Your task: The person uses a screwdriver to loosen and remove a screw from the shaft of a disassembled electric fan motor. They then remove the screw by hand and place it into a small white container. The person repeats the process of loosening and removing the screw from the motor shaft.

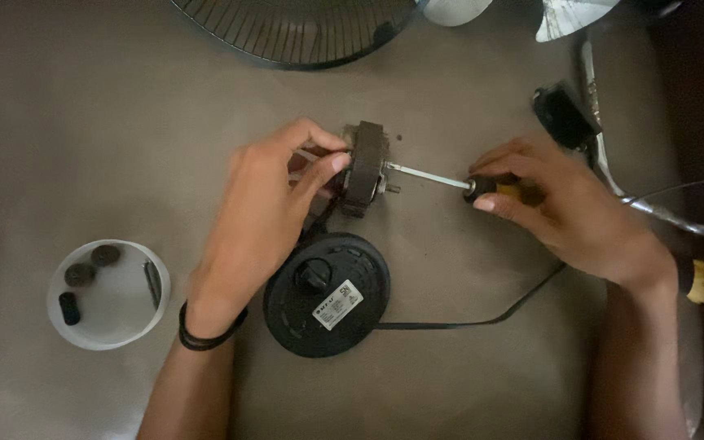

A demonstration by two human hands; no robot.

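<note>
**Fan motor under the screwdriver, housing already off**

Grey-brown worktop (482, 358), dimly lit, seen from above; items listed from nearest to farthest.

- Round black housing (327, 295), lying flat near the person, a white label on it; a black cord (482, 319) runs from it to the right. It is apart from the motor, so judged already removed.
- White bowl (108, 294), at left, holding small dark parts; judged to be fasteners and caps taken off so far.
- Left hand (262, 212), closed around the motor (366, 167), thumb and fingertips pinching its dark body, which stands on edge on the worktop at centre.
- Right hand (568, 204), wrapped around the yellow-and-black handle of a screwdriver (450, 181); the metal shaft lies level, its tip at the motor's right face.
- Black boxy part (565, 116), far right, beside a metal tube (605, 155).
- Wire fan guard (295, 33), far edge, detached.

Status: disassembly judged well along; work on the motor itself unfinished, a screw apparently in hand.
</note>
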